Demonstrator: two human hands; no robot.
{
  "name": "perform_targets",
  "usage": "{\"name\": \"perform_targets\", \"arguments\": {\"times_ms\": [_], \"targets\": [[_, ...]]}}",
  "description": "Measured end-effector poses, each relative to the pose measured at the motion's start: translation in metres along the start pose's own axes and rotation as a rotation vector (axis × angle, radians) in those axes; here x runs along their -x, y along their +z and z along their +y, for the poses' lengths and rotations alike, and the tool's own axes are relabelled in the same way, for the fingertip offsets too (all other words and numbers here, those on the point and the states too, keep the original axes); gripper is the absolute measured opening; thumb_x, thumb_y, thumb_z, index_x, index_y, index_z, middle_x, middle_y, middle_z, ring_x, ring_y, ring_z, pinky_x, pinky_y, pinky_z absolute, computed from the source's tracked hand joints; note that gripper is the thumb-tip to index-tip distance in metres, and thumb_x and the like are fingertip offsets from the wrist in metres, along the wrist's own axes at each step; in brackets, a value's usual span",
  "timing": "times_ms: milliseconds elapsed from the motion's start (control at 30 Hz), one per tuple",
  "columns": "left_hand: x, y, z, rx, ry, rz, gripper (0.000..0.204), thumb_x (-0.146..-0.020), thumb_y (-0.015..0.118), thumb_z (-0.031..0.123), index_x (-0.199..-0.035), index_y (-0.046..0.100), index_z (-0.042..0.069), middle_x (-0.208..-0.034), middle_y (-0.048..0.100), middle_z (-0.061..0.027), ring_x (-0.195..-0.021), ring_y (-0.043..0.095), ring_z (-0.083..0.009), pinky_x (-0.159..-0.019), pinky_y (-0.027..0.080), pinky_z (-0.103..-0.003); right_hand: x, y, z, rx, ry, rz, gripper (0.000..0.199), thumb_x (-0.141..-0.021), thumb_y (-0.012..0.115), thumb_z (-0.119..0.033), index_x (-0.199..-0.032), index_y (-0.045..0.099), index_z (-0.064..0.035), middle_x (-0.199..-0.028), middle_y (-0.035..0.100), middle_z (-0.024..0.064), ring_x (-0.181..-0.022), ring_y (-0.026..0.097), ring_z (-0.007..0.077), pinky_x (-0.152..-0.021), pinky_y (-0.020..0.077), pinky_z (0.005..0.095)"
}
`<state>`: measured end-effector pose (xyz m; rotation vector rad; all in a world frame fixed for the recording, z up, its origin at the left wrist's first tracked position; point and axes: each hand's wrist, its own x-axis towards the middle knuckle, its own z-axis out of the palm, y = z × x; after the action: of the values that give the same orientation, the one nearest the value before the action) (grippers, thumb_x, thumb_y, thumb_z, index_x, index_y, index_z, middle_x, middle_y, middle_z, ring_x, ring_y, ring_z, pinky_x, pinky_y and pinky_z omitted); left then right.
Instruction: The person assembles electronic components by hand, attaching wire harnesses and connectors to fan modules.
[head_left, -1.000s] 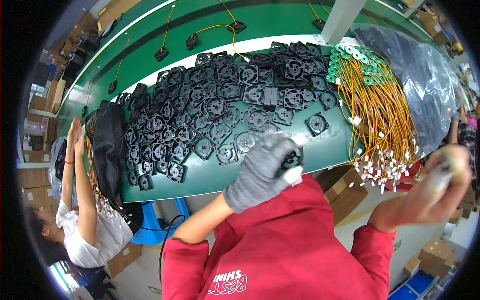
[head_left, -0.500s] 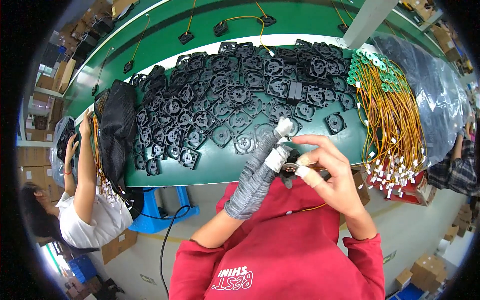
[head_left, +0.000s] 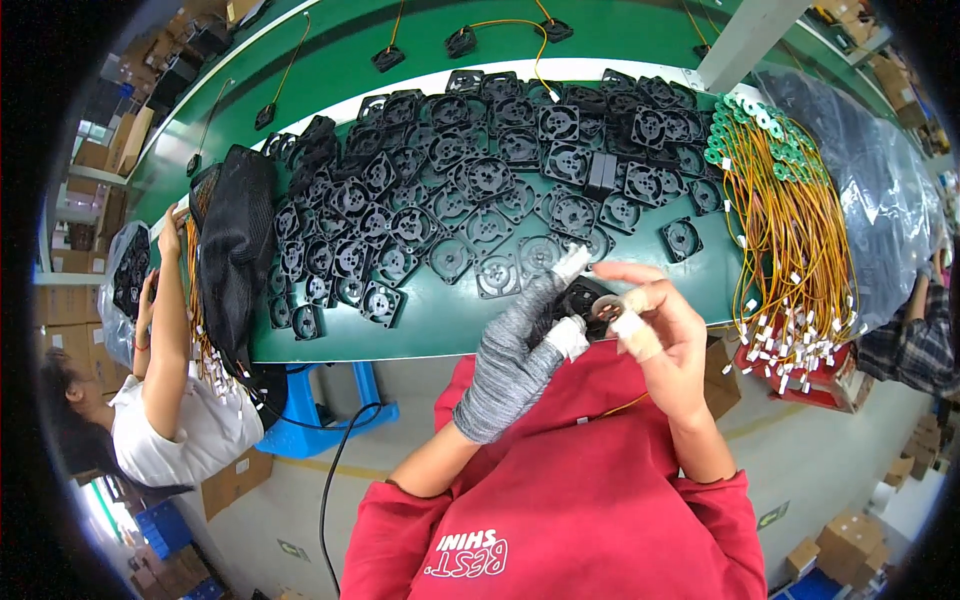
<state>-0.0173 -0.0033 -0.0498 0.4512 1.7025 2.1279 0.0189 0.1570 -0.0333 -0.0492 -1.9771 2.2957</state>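
My left hand [head_left: 520, 350], in a grey knit glove with white-wrapped fingertips, is closed around a black fan frame [head_left: 578, 300] just off the table's near edge. My right hand [head_left: 665, 335] is bare except for tape on its fingertips. Between its thumb and fingers it pinches a small round part [head_left: 606, 308] with a pale rim and a coppery middle, right beside the frame. A yellow-orange wire [head_left: 628, 404] with a white plug lies over my red top below the hands; its upper end is hidden.
Many black fan frames [head_left: 480, 178] cover the green table [head_left: 660, 285]. At right lies a bundle of orange wires [head_left: 790, 240] with green rings, beside a plastic bag [head_left: 870, 180]. A black mesh bag [head_left: 238, 260] and a co-worker [head_left: 170, 400] are at left; a blue stool [head_left: 335, 430] stands below.
The round part has come up and turned its face more toward view. My left hand has turned, showing more of its back, and the black frame between the hands shows more plainly.
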Motion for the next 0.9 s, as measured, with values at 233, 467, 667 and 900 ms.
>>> {"name": "perform_targets", "arguments": {"times_ms": [233, 467, 667, 900], "targets": [[0.003, 0.006, 0.006, -0.417, -0.019, -0.066, 0.066, -0.075, 0.063, 0.009, -0.132, 0.031, 0.000, -0.121, 0.047, -0.0177, -0.106, 0.052, -0.0280, -0.088, 0.043, -0.032, 0.001, 0.011, 0.009, 0.029, -0.032, 0.059, 0.010, -0.083, 0.053, -0.006, -0.088, 0.051, 0.0024, -0.107, 0.052, 0.0125, -0.069, 0.051, 0.0069, -0.058, 0.0443, 0.0193], [0.003, -0.004, 0.011, -0.298, 0.001, -0.160, 0.067, -0.076, 0.065, 0.010, -0.134, 0.032, 0.005, -0.111, 0.052, -0.0113, -0.091, 0.056, -0.0176, -0.077, 0.047, -0.028, 0.004, -0.004, -0.003, -0.256, 0.167, -0.023, 0.013, -0.089, 0.049, -0.015, -0.091, 0.050, -0.0026, -0.101, 0.060, 0.0147, -0.061, 0.052, 0.0064, -0.057, 0.0450, 0.0196], [0.003, 0.001, 0.023, 0.167, -0.261, -0.214, 0.059, -0.082, 0.053, 0.008, -0.136, 0.030, 0.008, -0.094, 0.054, -0.0053, -0.082, 0.054, -0.0099, -0.074, 0.045, -0.023, 0.017, -0.022, -0.001, -0.123, 0.287, 0.017, 0.014, -0.086, 0.053, -0.019, -0.087, 0.049, -0.0051, -0.086, 0.060, 0.0104, -0.057, 0.048, 0.0062, -0.050, 0.0375, 0.0172], [-0.002, -0.005, 0.021, 0.353, -0.406, -0.307, 0.058, -0.082, 0.052, 0.017, -0.135, 0.031, 0.007, -0.087, 0.052, -0.0041, -0.074, 0.055, -0.0120, -0.064, 0.046, -0.023, 0.011, -0.026, 0.000, -0.184, 0.385, -0.244, 0.021, -0.080, 0.061, -0.021, -0.084, 0.051, -0.0029, -0.070, 0.049, -0.0010, -0.057, 0.041, 0.0041, -0.051, 0.0322, 0.0189]]}}
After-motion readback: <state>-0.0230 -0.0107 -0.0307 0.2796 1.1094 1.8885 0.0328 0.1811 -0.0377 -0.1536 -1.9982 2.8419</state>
